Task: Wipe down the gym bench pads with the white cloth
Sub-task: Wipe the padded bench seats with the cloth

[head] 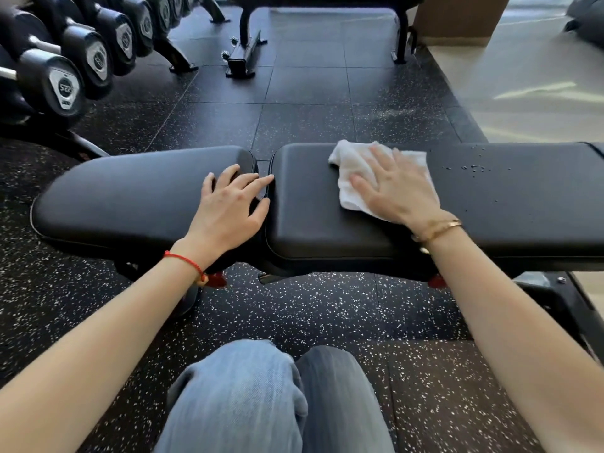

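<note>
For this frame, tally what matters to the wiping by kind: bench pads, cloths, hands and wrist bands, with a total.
Bench pads: 2, the left pad and the right pad
White cloth: 1
Hands: 2, the left hand and the right hand
Wrist bands: 2, a red string and a gold bracelet
Total: 7

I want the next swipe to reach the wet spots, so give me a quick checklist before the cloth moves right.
1. Cloth flat on the long pad: ok, though its far corner is bunched.
2. Right hand presses the cloth with spread fingers: ok.
3. Left hand braces at the gap, resting on the short pad: ok.
4. Droplets on the long pad to the right of the cloth, not yet wiped: not ok.
5. Path from cloth to droplets free of objects: ok.
6. Cloth dry enough to soak them up: cannot tell.
</note>
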Action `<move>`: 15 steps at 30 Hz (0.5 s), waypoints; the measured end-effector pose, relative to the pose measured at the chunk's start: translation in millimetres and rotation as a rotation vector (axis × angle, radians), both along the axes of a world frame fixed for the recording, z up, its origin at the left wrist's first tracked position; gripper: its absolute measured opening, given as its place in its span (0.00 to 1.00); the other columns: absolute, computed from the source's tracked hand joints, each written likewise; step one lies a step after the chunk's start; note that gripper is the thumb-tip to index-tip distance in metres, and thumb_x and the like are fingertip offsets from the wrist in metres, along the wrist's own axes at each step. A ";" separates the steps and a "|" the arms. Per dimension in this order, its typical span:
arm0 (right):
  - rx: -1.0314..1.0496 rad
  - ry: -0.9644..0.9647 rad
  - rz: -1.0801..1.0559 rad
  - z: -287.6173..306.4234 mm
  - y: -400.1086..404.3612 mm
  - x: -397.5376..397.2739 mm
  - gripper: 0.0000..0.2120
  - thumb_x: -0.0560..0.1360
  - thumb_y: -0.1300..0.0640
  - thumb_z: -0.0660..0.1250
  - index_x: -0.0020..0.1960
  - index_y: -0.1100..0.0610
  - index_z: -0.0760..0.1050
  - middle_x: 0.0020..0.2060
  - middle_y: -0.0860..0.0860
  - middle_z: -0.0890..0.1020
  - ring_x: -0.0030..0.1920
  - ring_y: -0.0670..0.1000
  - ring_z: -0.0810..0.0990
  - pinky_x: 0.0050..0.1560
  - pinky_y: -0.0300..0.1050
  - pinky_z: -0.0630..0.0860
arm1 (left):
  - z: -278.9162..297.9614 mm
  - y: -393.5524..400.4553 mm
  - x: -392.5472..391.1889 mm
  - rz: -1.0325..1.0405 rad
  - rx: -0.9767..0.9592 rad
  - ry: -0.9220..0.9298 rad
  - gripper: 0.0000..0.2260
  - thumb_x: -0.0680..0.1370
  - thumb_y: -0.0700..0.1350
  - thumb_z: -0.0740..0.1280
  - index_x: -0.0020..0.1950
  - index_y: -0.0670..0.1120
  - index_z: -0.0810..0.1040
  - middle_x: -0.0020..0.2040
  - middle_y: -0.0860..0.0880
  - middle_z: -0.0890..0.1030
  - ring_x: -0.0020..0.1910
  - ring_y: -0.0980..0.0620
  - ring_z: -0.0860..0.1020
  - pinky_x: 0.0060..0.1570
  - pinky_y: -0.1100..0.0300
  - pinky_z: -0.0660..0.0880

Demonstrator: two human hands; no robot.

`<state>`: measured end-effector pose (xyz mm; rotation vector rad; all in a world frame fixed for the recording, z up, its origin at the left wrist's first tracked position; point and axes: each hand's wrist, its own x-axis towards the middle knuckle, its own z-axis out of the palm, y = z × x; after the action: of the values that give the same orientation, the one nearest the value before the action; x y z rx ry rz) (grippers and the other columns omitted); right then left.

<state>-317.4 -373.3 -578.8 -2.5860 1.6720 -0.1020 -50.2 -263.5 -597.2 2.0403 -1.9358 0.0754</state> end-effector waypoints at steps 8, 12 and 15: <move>-0.362 0.016 0.371 -23.5 104.0 -13.4 0.30 0.82 0.34 0.50 0.78 0.49 0.61 0.76 0.52 0.66 0.73 0.60 0.67 0.71 0.60 0.63 | 1.9 3.6 2.1 -0.004 0.030 0.017 0.21 0.81 0.53 0.58 0.75 0.57 0.67 0.73 0.52 0.71 0.78 0.46 0.58 0.76 0.37 0.50; -0.436 0.071 0.281 -29.7 117.2 -4.8 0.32 0.80 0.31 0.53 0.77 0.49 0.64 0.74 0.53 0.70 0.70 0.61 0.72 0.67 0.58 0.66 | 4.0 3.0 -2.0 0.004 0.033 0.044 0.21 0.81 0.53 0.58 0.74 0.57 0.67 0.73 0.53 0.71 0.78 0.46 0.58 0.76 0.37 0.50; -0.347 0.060 0.303 -22.6 119.2 28.6 0.33 0.79 0.30 0.52 0.76 0.49 0.66 0.74 0.54 0.70 0.70 0.62 0.71 0.68 0.59 0.68 | 4.1 1.7 -3.0 0.003 0.026 0.060 0.20 0.81 0.53 0.59 0.74 0.57 0.68 0.73 0.52 0.71 0.78 0.47 0.58 0.76 0.38 0.49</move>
<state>-288.8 -254.1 -601.4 -3.0929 1.3587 -0.3281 -53.2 -261.9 -593.0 2.0386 -1.9074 -0.0105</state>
